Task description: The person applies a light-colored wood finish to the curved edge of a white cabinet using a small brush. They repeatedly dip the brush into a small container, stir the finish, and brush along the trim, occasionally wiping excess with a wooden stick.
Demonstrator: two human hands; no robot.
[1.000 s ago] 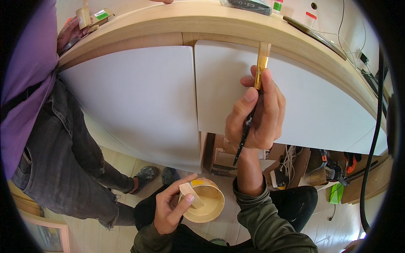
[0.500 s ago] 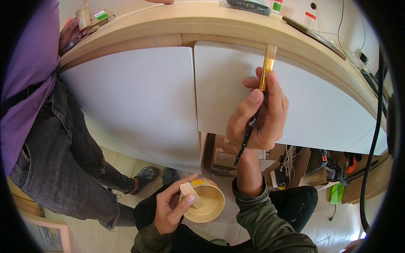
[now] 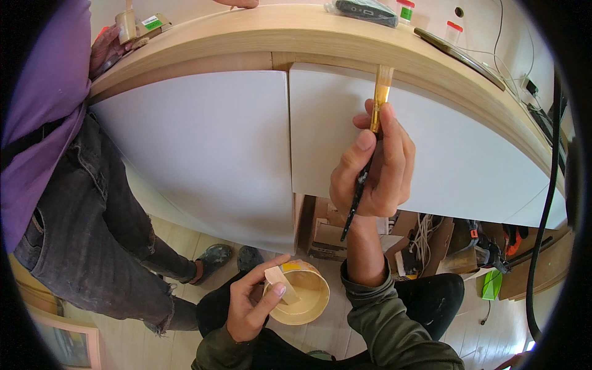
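A flat paintbrush (image 3: pixel 376 114) with a black handle is pinched in my right hand (image 3: pixel 376 166), bristles pointing up. Its tip meets the strip of bare wood (image 3: pixel 333 65) under the tabletop edge, above the white drawer fronts; whether it touches cannot be told. Low down, my left hand (image 3: pixel 253 305) grips a round tub (image 3: pixel 320 290) of cream-coloured paint by its side. A flat wooden stick (image 3: pixel 279 282) stands in the paint, leaning on the rim under my left fingers. Part of the tub's wall is hidden by that hand.
At the left stands a person in a purple top (image 3: pixel 46 92), a small cup (image 3: pixel 126 26) in one hand. The curved tabletop (image 3: pixel 259 28) carries a wrapped device (image 3: pixel 365 11) and a red-lidded jar (image 3: pixel 453 31). Below right are cardboard boxes (image 3: pixel 327 231) and cables (image 3: pixel 422 237); a black cable (image 3: pixel 546 216) hangs at right.
My right hand and the paintbrush have shifted slightly left along the wood strip. My left hand still holds the tub in nearly the same place.
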